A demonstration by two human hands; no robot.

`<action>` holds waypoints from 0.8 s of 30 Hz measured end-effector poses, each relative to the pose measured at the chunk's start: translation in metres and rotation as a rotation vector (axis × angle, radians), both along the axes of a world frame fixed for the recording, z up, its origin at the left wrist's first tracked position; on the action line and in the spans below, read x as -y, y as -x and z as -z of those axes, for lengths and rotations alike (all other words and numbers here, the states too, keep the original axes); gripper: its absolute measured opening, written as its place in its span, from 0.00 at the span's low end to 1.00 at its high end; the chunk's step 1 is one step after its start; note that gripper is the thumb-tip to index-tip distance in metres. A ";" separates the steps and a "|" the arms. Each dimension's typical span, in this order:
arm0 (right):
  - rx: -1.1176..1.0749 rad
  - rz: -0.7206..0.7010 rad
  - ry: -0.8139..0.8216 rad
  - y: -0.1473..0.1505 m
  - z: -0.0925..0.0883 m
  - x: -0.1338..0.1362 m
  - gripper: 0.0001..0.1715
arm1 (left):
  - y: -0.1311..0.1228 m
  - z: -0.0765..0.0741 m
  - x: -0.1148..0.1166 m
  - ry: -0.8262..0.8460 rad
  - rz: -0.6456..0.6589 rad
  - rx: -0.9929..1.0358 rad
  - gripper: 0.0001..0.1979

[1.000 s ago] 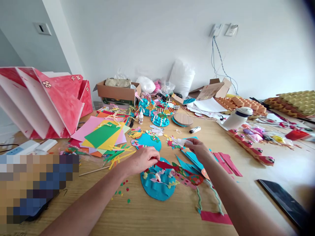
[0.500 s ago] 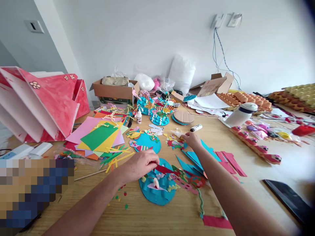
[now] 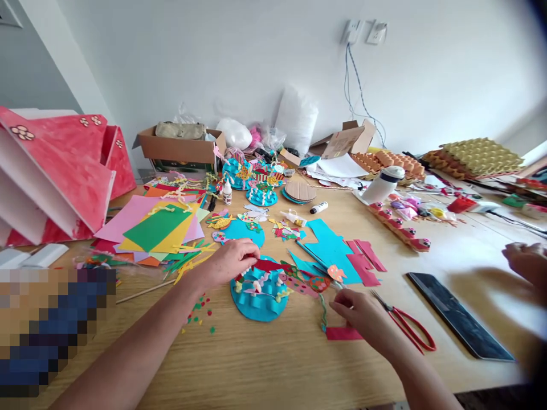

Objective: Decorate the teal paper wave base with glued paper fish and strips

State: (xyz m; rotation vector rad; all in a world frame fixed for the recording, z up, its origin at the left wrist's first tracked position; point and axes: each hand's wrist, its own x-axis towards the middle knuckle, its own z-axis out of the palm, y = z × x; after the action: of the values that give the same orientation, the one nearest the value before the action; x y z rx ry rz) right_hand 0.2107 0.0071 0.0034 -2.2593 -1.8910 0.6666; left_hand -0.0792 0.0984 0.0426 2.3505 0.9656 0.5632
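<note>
We logged left hand pinching a red paper strip onto the part-decorated blue oval card; right hand, grip unclear, beside unattached red paper scrap.

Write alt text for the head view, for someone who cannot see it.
A person's left hand touches a red paper strip atop a blue oval craft; the right hand is beside a red paper scrap and red-handled scissors on a cluttered wooden table. Another person's hand shows at right.
</note>
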 end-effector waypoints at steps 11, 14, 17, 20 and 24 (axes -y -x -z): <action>0.138 0.007 0.001 0.022 0.016 -0.005 0.09 | 0.001 0.003 -0.003 -0.004 -0.001 0.019 0.06; 0.130 0.007 0.000 0.021 0.018 -0.005 0.09 | 0.001 0.003 -0.003 -0.005 -0.009 0.024 0.07; 0.088 0.043 -0.060 0.017 0.008 0.005 0.11 | 0.000 0.000 -0.002 0.016 -0.040 0.008 0.06; -0.127 0.198 -0.287 0.014 -0.012 0.027 0.13 | -0.001 -0.005 0.001 0.035 -0.052 0.000 0.06; -0.516 0.292 -0.449 0.032 -0.025 0.060 0.14 | -0.002 -0.006 0.002 0.038 -0.039 0.001 0.07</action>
State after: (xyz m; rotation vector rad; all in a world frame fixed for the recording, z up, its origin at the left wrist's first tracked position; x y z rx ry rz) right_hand 0.1784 -0.0526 0.0285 -1.8034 -1.2822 0.6234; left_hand -0.0776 0.0963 0.0485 2.3023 1.0152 0.5567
